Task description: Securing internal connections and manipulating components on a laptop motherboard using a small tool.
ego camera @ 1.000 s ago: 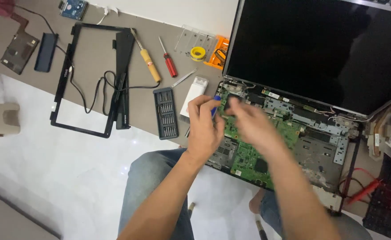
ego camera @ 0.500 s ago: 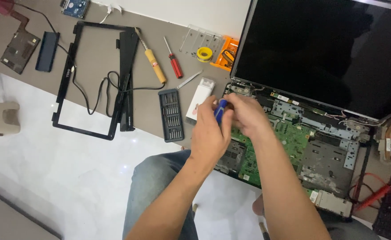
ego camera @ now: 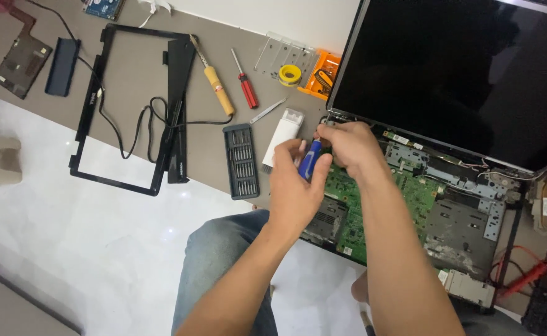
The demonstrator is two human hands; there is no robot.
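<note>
Blue-handled screwdriver point(ego camera: 309, 160) pinched in left hand point(ego camera: 295, 186), fingers curled round smooth grip, over far-left corner of opened laptop point(ego camera: 447, 211). Right hand point(ego camera: 348, 146) closed at that corner, fingertips bunched near hinge; what it grips cannot tell. Green circuit board point(ego camera: 404, 193) exposed, glossy dark screen point(ego camera: 472, 74) upright behind. Left: ribbed black bit case point(ego camera: 241, 160), white rectangular block point(ego camera: 282, 134), wooden-handled tool point(ego camera: 214, 84).

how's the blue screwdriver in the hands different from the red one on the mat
The blue screwdriver is gripped by the left hand, with the right hand at its upper end by the laptop hinge; the red screwdriver lies untouched on the mat. The blue one's shaft is hidden by fingers; the red one's thin shaft shows fully. Handle colours differ. Both are small, slim screwdrivers.
</note>
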